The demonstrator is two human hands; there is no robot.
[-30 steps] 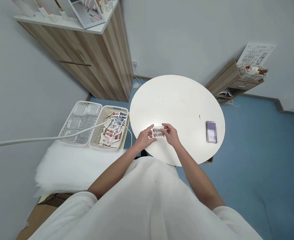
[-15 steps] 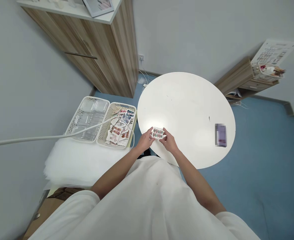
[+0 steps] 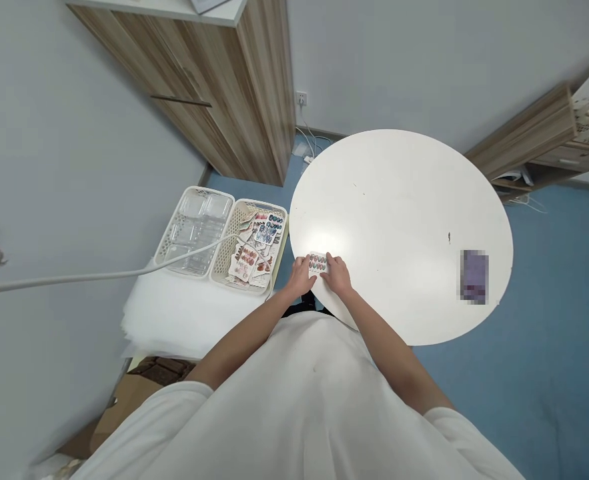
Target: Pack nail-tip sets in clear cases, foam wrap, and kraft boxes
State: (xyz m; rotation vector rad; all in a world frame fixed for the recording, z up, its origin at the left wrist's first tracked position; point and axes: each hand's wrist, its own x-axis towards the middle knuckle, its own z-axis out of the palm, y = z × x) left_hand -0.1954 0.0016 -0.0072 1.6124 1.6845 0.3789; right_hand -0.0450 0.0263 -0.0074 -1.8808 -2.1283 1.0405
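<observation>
Nail card, just below and right of frame centre, sits directly between both hands, nail rows running left to right, long axis uncertain with ends covered; left hand clamps its left edge, right hand its right, neither nearer, white table beneath.

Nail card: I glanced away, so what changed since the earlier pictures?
The right hand, which overlapped the right end of the nail card, now grips its right edge. The card appears nearer the left rim of the round table; the view has swung too, so the table sits further right in frame. Unchanged: the left hand at the card's left side, the basket of cards beside the table.
</observation>
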